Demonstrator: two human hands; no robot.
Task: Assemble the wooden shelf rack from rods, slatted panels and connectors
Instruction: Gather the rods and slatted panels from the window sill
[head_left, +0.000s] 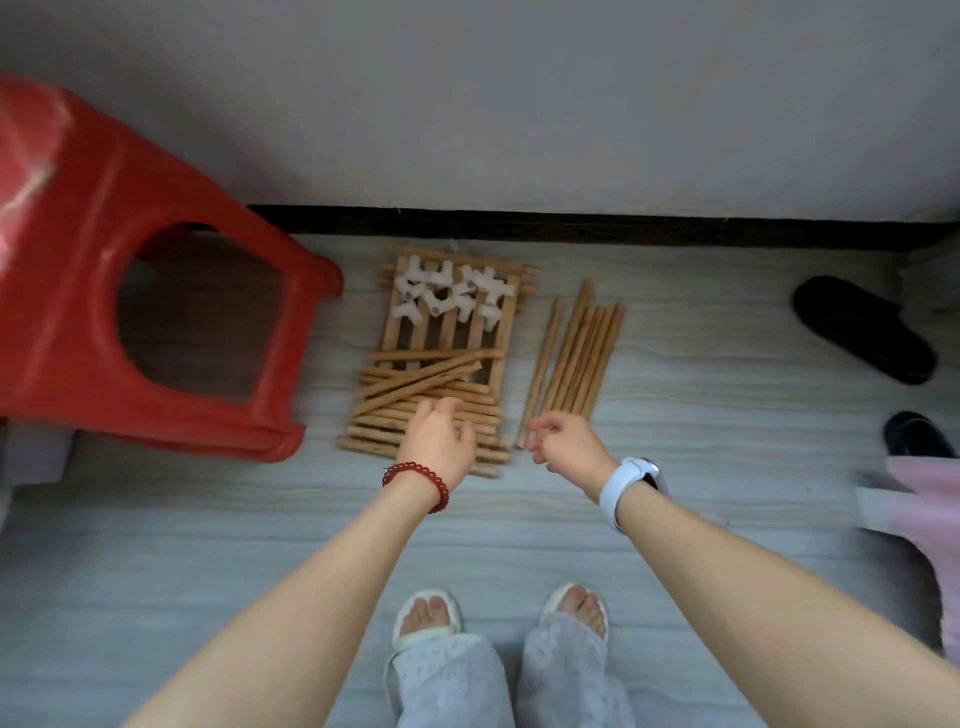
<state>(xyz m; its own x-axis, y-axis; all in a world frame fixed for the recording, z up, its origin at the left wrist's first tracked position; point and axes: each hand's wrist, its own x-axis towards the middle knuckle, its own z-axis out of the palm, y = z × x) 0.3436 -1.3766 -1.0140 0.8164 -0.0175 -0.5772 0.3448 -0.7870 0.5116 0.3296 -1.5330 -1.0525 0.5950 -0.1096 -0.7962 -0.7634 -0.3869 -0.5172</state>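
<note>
A slatted wooden panel (451, 332) lies flat on the floor by the wall. Several white plastic connectors (451, 291) are heaped on its far end. A pile of short wooden rods (415, 395) lies crosswise over its near end. A second bundle of longer rods (582, 358) lies on the floor to the right of the panel. My left hand (439, 441) hovers over the short rods, fingers loosely bent down onto them; whether it grips one is hidden. My right hand (566, 444) hangs loosely curled at the near end of the long rods, holding nothing.
A red plastic stool (104, 291) stands at the left, close to the panel. Black slippers (862, 327) lie at the right, with pink cloth (930, 499) at the right edge. A dark baseboard (571, 226) runs along the wall. My feet in white slippers (426, 618) stand below.
</note>
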